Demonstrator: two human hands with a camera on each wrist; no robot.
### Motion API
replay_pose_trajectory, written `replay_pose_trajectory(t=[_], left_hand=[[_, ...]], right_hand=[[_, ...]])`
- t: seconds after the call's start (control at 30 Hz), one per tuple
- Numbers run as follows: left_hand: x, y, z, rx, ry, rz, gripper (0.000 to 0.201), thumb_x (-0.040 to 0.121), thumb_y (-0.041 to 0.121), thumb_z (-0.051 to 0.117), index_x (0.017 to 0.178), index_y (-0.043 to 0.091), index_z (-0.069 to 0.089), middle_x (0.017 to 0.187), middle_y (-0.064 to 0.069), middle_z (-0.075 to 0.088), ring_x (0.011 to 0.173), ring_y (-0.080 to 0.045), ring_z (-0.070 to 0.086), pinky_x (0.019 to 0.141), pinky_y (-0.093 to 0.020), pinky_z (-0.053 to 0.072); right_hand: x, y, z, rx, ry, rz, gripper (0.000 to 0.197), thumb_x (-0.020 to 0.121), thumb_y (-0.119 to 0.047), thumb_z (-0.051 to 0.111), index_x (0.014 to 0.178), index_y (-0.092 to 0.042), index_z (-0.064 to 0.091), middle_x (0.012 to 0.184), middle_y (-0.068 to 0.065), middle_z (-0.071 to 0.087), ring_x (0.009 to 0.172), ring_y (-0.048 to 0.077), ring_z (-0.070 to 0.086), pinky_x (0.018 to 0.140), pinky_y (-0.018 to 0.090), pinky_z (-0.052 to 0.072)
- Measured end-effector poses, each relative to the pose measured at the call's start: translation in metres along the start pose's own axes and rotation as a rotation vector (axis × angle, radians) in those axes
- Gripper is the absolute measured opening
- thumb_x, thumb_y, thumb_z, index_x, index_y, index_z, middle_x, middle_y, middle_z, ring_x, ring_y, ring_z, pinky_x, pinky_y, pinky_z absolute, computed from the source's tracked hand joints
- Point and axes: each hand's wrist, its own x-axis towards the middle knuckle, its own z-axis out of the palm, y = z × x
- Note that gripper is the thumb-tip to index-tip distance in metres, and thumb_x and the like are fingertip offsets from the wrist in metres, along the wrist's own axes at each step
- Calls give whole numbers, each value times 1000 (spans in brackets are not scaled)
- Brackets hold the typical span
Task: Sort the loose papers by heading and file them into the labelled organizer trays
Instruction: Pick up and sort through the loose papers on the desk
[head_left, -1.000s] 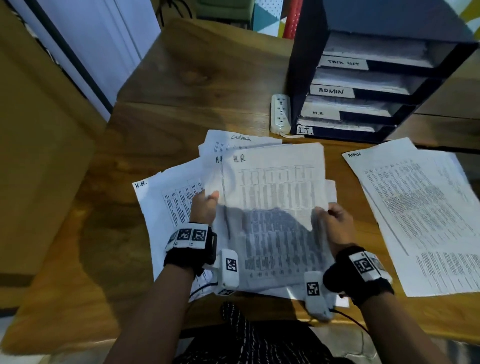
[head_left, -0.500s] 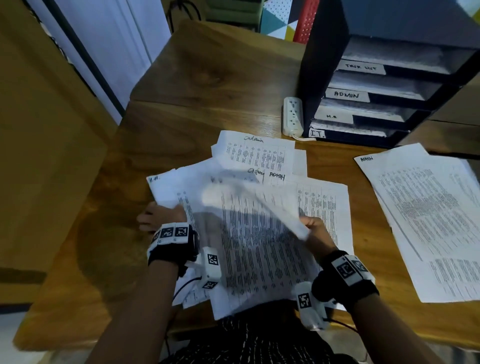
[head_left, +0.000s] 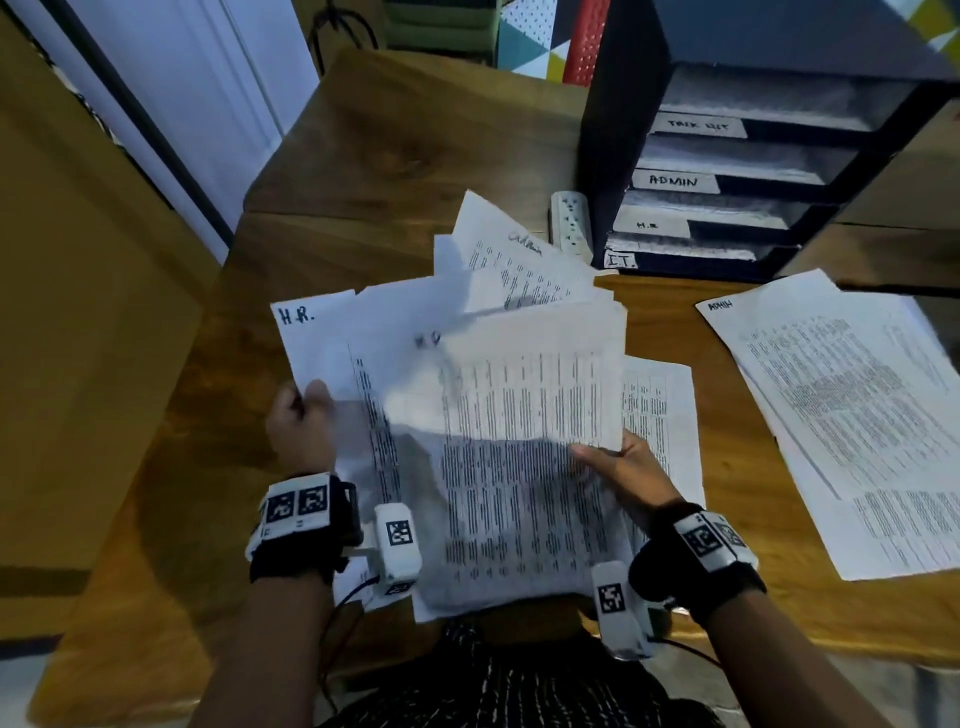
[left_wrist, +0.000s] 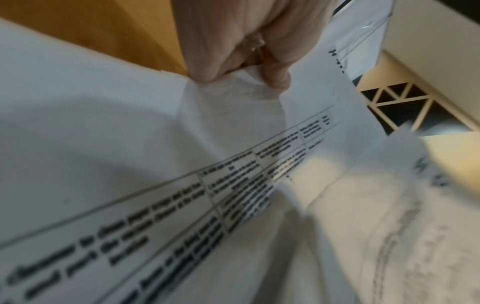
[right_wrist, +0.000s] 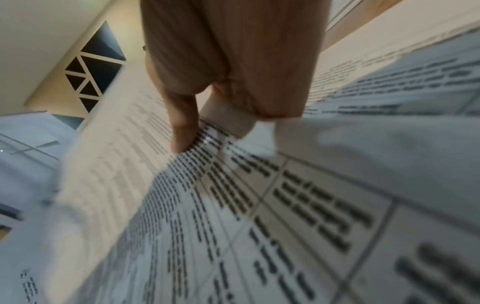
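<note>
- Papers (head_left: 498, 426) lie in a loose fanned heap at the near edge of the wooden table (head_left: 395, 145), seen from the head view; sheets headed "H.R." show at the heap's left, one headed "Admin" sticks up at its far side.
- At the heap's left edge the left hand (head_left: 298, 421) pinches the H.R. sheet (head_left: 311, 338) with curled fingers; the right hand (head_left: 626, 475) is at the heap's right side, thumb on top of a lifted table-printed sheet (head_left: 535, 384) and fingers under it.
- A second pile of papers (head_left: 852, 410), its top sheet headed "ADMIN", lies well apart toward the right edge of the table.
- The black organizer (head_left: 623, 156) stands at the far right corner, its trays labelled, top to bottom, with a blurred label, then "ADMIN", "H.R" and "I.T."; each tray holds paper. A white power strip (head_left: 571, 223) lies just beside its left wall.
- Both wrists wear black straps with marker tags, forearms reaching in from the near edge. A white door stands beyond the left of the table.
- Left wrist view: the left hand (left_wrist: 246, 45) has its fingers (left_wrist: 275, 67) curled tight on the margin of a sheet (left_wrist: 130, 144), which puckers at the grip; a printed table runs across it and wood shows beyond.
- Right wrist view: the right hand (right_wrist: 228, 61) holds the edge of the lifted sheet (right_wrist: 116, 144), one finger (right_wrist: 182, 127) running down along its face, the rest folded over the edge; printed pages (right_wrist: 285, 205) spread below.
</note>
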Motion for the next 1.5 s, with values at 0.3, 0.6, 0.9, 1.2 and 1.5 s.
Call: replay_pose_trajectory(t=[0.3,0.6,0.9,1.2,1.5], left_hand=[[16,60,-8,106,88,269,34,96,22,44,98,-5,64,97,-30,63,89,-39,53,67,-24,30],[22,165,-22,-252,255,551,36,92,20,38,59,26,25,57,9,20,46,3,27,51,-12,22],[-33,100,61,130,-296,49,23,94,11,43,78,5,59,101,-28,62,99,-37,56,84,-36,42],[-66,21,87,510,-571,99,27,94,8,42,109,-7,60,116,-30,56,111,-37,52,89,-38,38],[-49,13,78,588,-381,-42,70,82,50,57,135,8,38,145,-15,25,133,-35,22,109,-52,22]], right_hand=[[4,-20,19,-4,93,-72,28,83,-3,61,110,-8,55,100,2,64,104,23,57,102,40,40],[2,-18,-11,-57,275,-69,39,88,9,50,125,-1,46,111,9,59,91,23,59,80,28,51],[-8,-8,-27,40,320,89,35,90,8,37,121,4,50,110,15,62,83,22,61,73,27,53],[-10,14,-21,-348,204,165,42,78,-33,72,99,0,56,99,13,63,88,19,61,73,21,50],[9,22,-25,-530,417,172,24,89,-18,59,95,6,61,94,16,64,87,25,61,73,24,43]])
